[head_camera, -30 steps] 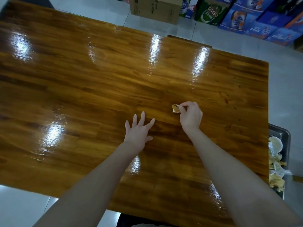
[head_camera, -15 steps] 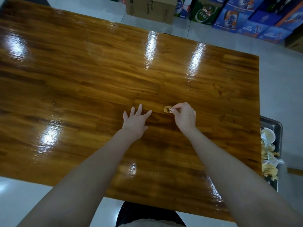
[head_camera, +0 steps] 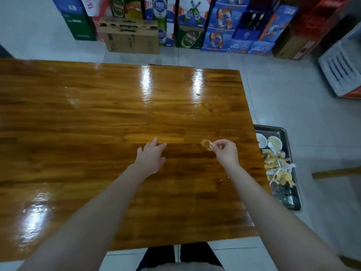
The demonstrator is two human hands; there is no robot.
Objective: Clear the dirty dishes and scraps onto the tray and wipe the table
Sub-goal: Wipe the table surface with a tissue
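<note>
My right hand pinches a small yellowish scrap between thumb and fingertips, just above the glossy wooden table. My left hand lies over the tabletop with fingers straight and spread, holding nothing. A dark metal tray sits low beside the table's right edge, filled with white bowls, yellowish food scraps and crumpled wrappers. A tiny scrap lies far on the table near a light reflection.
Stacked beer cartons and a brown cardboard box line the far wall on the tiled floor. A white slatted crate stands at the right. My legs show below the table's near edge.
My right hand has lifted the scrap off the table and carried it rightward toward the tray side. The camera has tilted up, showing the cartons. My left hand stays over the table.
</note>
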